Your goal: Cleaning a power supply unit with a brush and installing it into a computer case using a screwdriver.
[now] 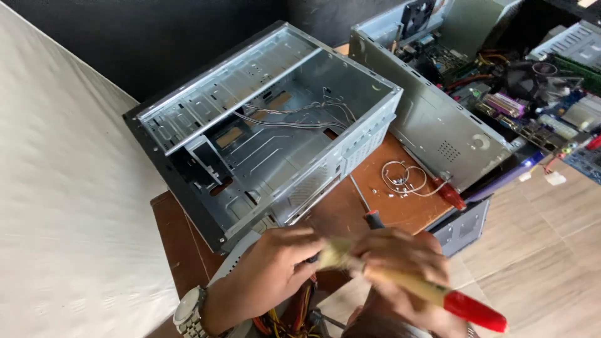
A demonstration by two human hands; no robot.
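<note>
The right hand (407,266) is closed around the pale wooden handle of a brush (432,293), low in the view and blurred. The brush handle ends in a red tip that points down and to the right, past the hand. The bristles (335,253) sit at the other end, between the two hands. The left hand (275,269), with a wristwatch (190,313) on its wrist, pinches the bristles with its fingertips, just left of the right hand.

Directly under the hands lies a bundle of red, yellow and black wires (282,322). Just above the right hand, a screwdriver (366,203) with a black and red handle lies on the brown bench (400,200). A little further up and right are a loose coil of thin wire (400,178) and a second red-handled tool (447,191).

Above the left hand stands an empty grey computer case (263,131), open side up, with thin cables trailing across its inside. To the upper right of the hands, well apart, is a second open case (432,119) with circuit boards (532,106) and coloured cables beside it. A white wall (62,206) fills the far left.
</note>
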